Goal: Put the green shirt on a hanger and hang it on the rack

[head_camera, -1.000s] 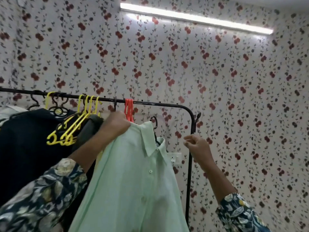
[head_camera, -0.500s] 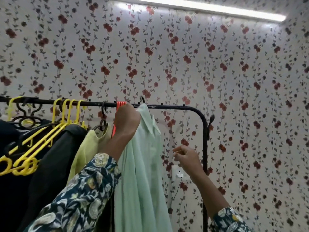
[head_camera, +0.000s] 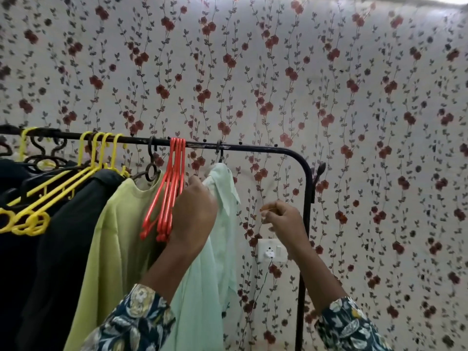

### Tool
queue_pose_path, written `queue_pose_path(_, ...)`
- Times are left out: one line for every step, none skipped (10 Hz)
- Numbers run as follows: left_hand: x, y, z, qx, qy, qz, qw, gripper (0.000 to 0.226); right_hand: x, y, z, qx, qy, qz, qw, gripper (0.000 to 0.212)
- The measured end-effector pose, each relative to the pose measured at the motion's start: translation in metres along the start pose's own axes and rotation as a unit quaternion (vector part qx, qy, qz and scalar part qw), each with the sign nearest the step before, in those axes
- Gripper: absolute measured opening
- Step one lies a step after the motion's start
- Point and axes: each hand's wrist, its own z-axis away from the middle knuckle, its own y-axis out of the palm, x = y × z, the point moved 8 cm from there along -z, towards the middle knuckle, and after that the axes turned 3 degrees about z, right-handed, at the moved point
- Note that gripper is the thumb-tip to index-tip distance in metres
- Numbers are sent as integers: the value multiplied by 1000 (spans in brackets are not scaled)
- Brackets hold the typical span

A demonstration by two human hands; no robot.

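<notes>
You are in a room of a home, it seems a bedroom corner. Flowered wallpaper (head_camera: 354, 97) covers the wall behind your fingers (head_camera: 272, 211). A black clothes rack (head_camera: 253, 147) above them carries garments (head_camera: 116, 236) and plastic hangers (head_camera: 174, 173). A wall socket (head_camera: 272, 250) sits just below them.

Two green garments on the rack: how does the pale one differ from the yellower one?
The mint shirt has a pointed collar; the lime garment has a plain round neck. The mint shirt hangs right of the orange hangers, the lime garment left. The left hand grips only the mint shirt. Both hang on the rack.
</notes>
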Motion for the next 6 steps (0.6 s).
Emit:
queue_pose_path(-4, 2, 1, 9, -13, 19, 1000, 33, 11, -20, 6, -7, -20, 2, 1000, 20)
queue_pose_path(-9, -1, 4, 34, -30, 35, 998, 35, 25, -36, 14, -10, -42, 3, 999, 20)
queue_pose_path(-24, -13, 15, 63, -16, -1, 998, 41, 40, -53, 33, -16, -57, -5, 998, 21)
queue_pose_path(-41, -31, 23, 66, 39, 4, 997, 32, 58, -66, 50, -31, -85, -9, 996, 19)
queue_pose_path(-55, -54, 36, 67, 92, 22, 993, 22, 81, -73, 72, -30, -106, 13, 994, 15)
queue_pose_path(-65, -80, 49, 61, 152, -2, 987, 25, 107, -78, 88, -56, -140, 74, 986, 21)
